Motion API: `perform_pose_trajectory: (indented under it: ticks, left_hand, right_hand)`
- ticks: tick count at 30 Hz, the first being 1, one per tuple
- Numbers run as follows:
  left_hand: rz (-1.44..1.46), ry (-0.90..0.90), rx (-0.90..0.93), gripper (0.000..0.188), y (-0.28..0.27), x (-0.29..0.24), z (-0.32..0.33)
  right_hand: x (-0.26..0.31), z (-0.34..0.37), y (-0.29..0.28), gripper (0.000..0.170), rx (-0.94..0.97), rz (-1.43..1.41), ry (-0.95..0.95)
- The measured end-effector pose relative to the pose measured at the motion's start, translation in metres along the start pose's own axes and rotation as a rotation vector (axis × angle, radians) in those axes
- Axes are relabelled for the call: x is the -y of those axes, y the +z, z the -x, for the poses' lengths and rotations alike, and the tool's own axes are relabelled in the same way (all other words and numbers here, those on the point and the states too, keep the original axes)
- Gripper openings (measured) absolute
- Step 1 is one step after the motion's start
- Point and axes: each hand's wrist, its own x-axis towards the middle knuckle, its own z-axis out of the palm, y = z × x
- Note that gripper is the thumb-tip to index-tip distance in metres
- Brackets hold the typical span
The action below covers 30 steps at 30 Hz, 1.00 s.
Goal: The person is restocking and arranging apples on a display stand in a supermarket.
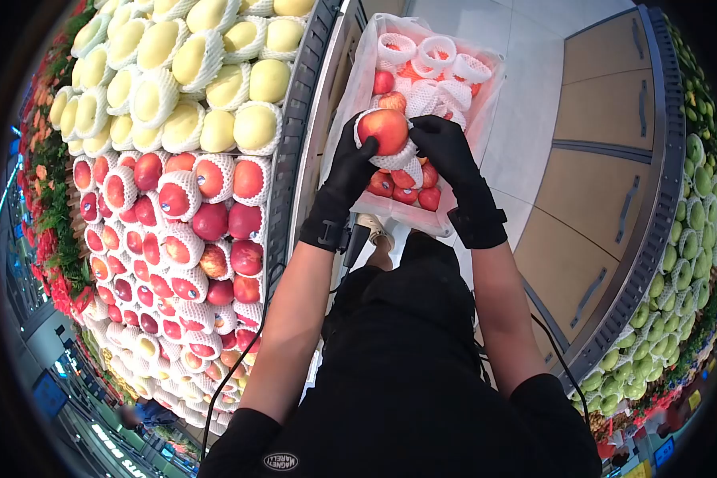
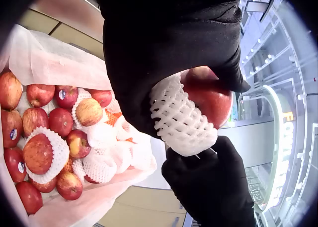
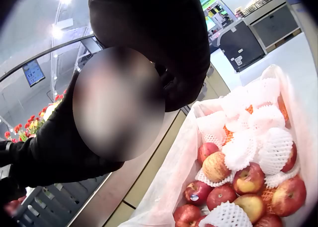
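The left hand [image 1: 349, 167] grips a red apple [image 1: 383, 131]. At its three o'clock, the right hand [image 1: 446, 147] pinches the foam net [image 2: 181, 120].

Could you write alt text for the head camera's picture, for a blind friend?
A black-gloved left hand grips a red apple in a foam net the right hand pinches, above a box of apples. Fruit lines both sides.

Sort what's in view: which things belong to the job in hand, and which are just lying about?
Job in hand:
left hand, holding a red apple
right hand, at the apple's white foam net
lined box with more apples, nets

Just about:
displayed yellow fruit
displayed red apples
green fruit
red flowers
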Motion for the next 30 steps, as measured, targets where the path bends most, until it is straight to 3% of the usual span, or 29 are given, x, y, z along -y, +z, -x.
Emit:
perform_pose_trajectory:
  ticks: [2,5,8,14,17,20,23,27,30]
  left_hand:
    - [-0.048,-0.025,0.026,0.068,0.000,-0.001,0.006]
    - [-0.303,-0.030,0.002,0.073,-0.007,0.010,0.006]
    - [-0.234,-0.118,-0.070,0.078,-0.010,0.020,0.008]
    - [-0.376,-0.138,-0.112,0.072,-0.034,0.055,0.003]
    - [-0.285,-0.192,-0.192,0.069,-0.031,0.061,0.006]
    - [-0.255,-0.152,-0.166,0.065,-0.045,0.083,0.007]
    - [-0.241,-0.149,-0.183,0.063,-0.045,0.093,0.006]
    - [-0.426,0.131,-0.242,0.045,-0.054,0.109,-0.004]
    - [-0.332,0.105,-0.309,0.046,-0.052,0.109,-0.009]
  right_hand:
    - [-0.020,-0.005,0.003,0.028,-0.077,0.168,-0.082]
    - [-0.018,-0.001,0.014,0.025,-0.285,0.178,-0.078]
    - [-0.032,0.005,0.023,0.023,-0.286,0.051,-0.115]
    - [-0.088,0.006,0.034,0.021,-0.223,-0.116,-0.182]
    - [-0.092,-0.003,0.033,0.025,-0.127,-0.105,-0.023]
    - [-0.110,-0.018,0.040,0.027,-0.132,-0.136,-0.008]
    - [-0.120,-0.022,0.040,0.026,0.064,-0.232,-0.051]
    - [-0.131,-0.031,0.047,0.025,0.081,-0.158,-0.055]
    - [-0.136,-0.031,0.055,0.025,0.012,-0.115,-0.134]
